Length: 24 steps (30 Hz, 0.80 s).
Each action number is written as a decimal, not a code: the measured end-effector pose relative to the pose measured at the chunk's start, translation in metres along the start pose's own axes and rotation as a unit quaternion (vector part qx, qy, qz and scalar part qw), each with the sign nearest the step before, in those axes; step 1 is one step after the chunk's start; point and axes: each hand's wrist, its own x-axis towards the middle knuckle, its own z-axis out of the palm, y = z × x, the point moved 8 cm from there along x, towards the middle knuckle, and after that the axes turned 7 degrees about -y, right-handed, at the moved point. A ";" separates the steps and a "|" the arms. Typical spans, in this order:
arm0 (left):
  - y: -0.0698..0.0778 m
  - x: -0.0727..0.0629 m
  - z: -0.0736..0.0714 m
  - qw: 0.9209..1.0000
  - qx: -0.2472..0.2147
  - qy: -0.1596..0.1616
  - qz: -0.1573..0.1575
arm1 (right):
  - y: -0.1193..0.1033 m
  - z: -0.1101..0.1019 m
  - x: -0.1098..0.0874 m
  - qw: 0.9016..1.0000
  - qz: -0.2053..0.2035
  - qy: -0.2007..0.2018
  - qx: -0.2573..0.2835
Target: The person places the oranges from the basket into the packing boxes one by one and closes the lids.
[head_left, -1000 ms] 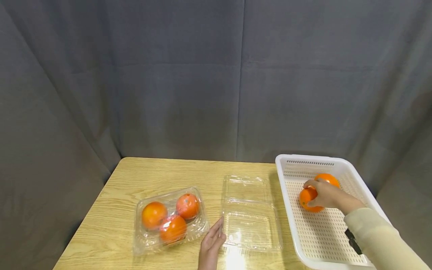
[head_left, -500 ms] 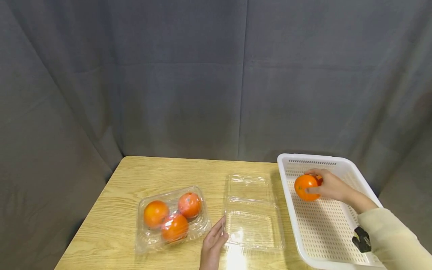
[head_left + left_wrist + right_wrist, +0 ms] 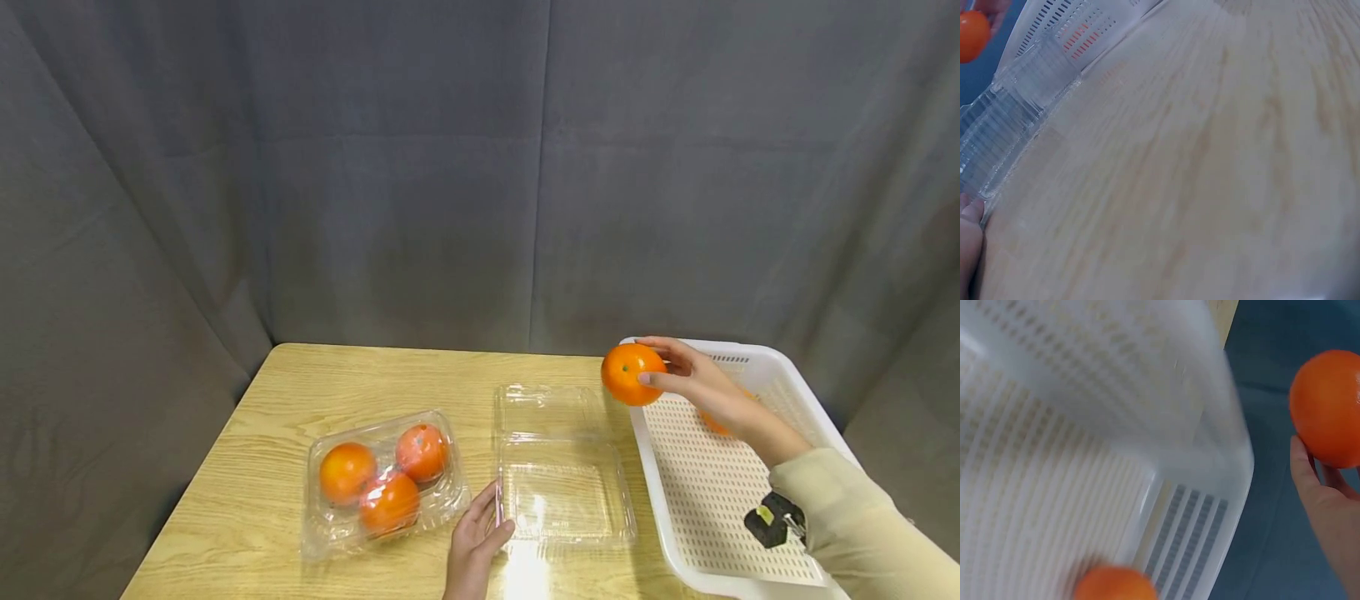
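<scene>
My right hand [image 3: 697, 379] holds an orange [image 3: 628, 373] by thumb and fingers, above the left back rim of a white slotted basket [image 3: 660, 508]. In the right wrist view this orange [image 3: 1329, 409] is beyond the basket's corner. Another orange [image 3: 712, 422] lies in the basket, partly behind my right forearm. My left hand [image 3: 474, 537] grips the front left corner of a clear plastic clamshell box [image 3: 558, 500], thumb on the front and fingers along the side wall. The box lies with its lid folded back, nothing inside. In the left wrist view only the thumb side [image 3: 967, 231] shows.
Left of my left hand lies a second clear clamshell box [image 3: 322, 533], its lid down over three oranges [image 3: 390, 504]. All stand on a wood-grain table [image 3: 262, 467]. A dark grey curtain [image 3: 397, 208] hangs behind it.
My right hand has lifted the orange out of the basket and carried it up and left over the rim. The left hand stays at the box corner.
</scene>
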 end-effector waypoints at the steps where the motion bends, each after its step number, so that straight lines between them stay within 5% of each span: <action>1: 0.000 0.000 0.000 1.000 0.000 0.002 -0.003 | -0.003 0.005 0.001 1.000 -0.004 -0.003 0.016; 11: -0.001 -0.001 0.002 1.000 0.003 0.000 -0.002 | -0.016 0.056 0.009 0.996 -0.002 -0.064 0.065; 16: -0.001 -0.001 0.002 1.000 -0.004 0.001 -0.003 | -0.018 0.081 0.006 0.991 0.052 -0.093 0.087; 24: -0.002 -0.002 0.001 1.000 -0.002 0.001 -0.013 | -0.014 0.116 -0.005 0.969 0.173 -0.109 0.141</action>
